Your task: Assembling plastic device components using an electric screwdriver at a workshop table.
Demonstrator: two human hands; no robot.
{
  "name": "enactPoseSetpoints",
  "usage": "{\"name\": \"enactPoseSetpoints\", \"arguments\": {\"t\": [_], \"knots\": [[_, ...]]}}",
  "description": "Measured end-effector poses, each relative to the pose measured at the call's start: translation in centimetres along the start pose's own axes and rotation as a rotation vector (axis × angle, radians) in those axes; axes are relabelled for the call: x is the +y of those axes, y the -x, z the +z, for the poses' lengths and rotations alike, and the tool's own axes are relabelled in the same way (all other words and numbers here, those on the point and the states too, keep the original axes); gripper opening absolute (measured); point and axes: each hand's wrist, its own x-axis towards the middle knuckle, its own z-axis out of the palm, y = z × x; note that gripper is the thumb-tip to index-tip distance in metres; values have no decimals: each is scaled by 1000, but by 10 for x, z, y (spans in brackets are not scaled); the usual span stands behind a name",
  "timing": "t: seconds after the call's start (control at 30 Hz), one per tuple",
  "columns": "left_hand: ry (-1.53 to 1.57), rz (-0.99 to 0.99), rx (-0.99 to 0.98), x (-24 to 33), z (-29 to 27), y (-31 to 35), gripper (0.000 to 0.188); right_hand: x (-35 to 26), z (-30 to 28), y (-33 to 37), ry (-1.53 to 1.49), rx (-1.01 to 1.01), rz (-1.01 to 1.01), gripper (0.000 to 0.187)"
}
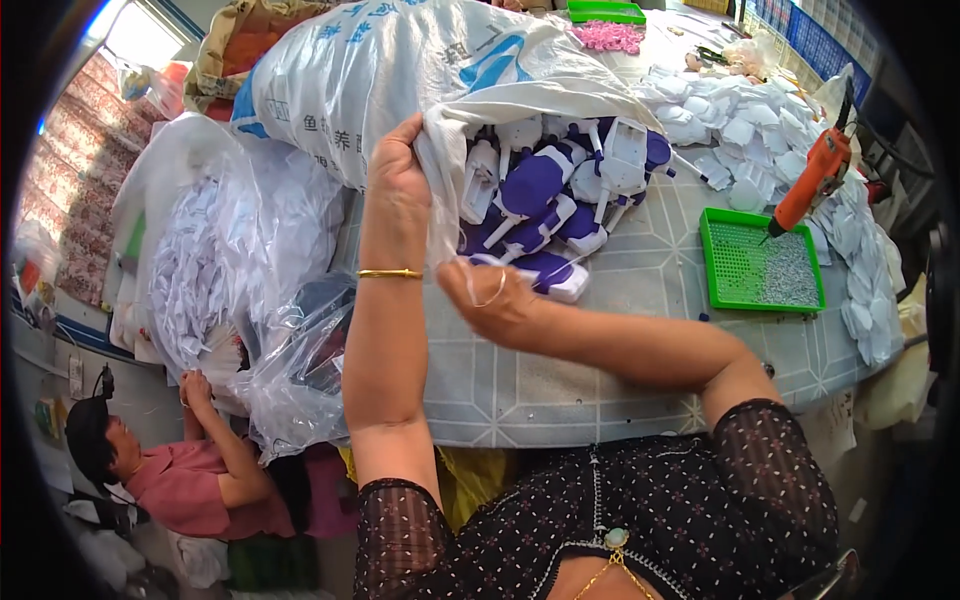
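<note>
A large white woven sack (400, 85) with blue print lies on its side on the table, its mouth facing right. Purple and white plastic parts (540, 185) fill the mouth and spill onto the tabletop. My left hand (400, 168) is closed on the sack's rim at the left of the opening, thumb up. Lower down, my right hand (490, 302) is closed where the rim's lower end meets it. A thin white string (497, 290) loops across its fingers. What lies inside that fist is partly hidden.
On the right, a green tray (712, 270) holds small screws below a hanging orange electric screwdriver (812, 178). White plastic pieces (740, 125) are heaped behind. Clear bags (230, 240) of white pieces stand left, beside another person (200, 470). Pink parts (610, 37) lie at the back.
</note>
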Motion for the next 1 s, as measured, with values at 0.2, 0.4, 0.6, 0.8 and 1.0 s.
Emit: {"name": "enactPoseSetpoints", "arguments": {"t": [0.2,0.4,0.6,0.8,1.0], "knots": [[-564,485,137,-8,-31,33,26,-16,64,-12,-130,48,-81,22],[-369,557,-14,-8,-54,66,32,40,-24,-54,-60,245,-365,45],[-238,622,-36,-8,-56,93,36,53,-32,-99,-120,370,-357,45],[-1206,1109,752,-131,-84,155,68,67,-29,-139,29,321,-413,23],[-407,533,369,-159,-149,149,26,65,-46,-162,59,53,-588,9]]}}
